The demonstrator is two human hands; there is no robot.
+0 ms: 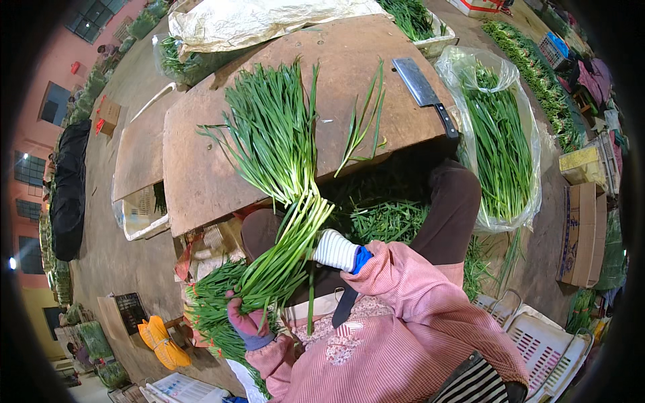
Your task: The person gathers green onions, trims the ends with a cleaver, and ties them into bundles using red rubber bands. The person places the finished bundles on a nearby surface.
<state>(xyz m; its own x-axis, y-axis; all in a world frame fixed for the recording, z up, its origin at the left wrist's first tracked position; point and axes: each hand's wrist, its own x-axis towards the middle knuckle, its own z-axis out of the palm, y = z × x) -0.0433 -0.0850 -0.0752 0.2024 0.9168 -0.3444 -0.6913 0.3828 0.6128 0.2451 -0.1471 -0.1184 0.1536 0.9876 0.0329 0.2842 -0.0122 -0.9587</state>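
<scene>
A bunch of garlic chives point(292, 247) slants over my lap, its pale stem ends pointing up toward the wooden board. My right hand point(336, 250), in a white striped glove, grips it near the stems; the fingers are partly hidden behind the stalks. At the leaf end, my left hand point(248, 317) in a purple-pink glove curls around the leaves. A larger heap of loose chives point(277, 121) lies on the board point(196, 176), stem ends meeting those of the held bunch. Below my left hand are chive bundles point(206, 297) with red ties.
A cleaver point(418, 83) rests at the board's right, its handle near the edge. Beside it, a few stray chives point(360, 126) lie apart. A clear plastic bag point(504, 146) of chives stands right of my knee. Cut leaves point(388, 221) cover the ground between my legs. White crates point(534, 342) sit lower right.
</scene>
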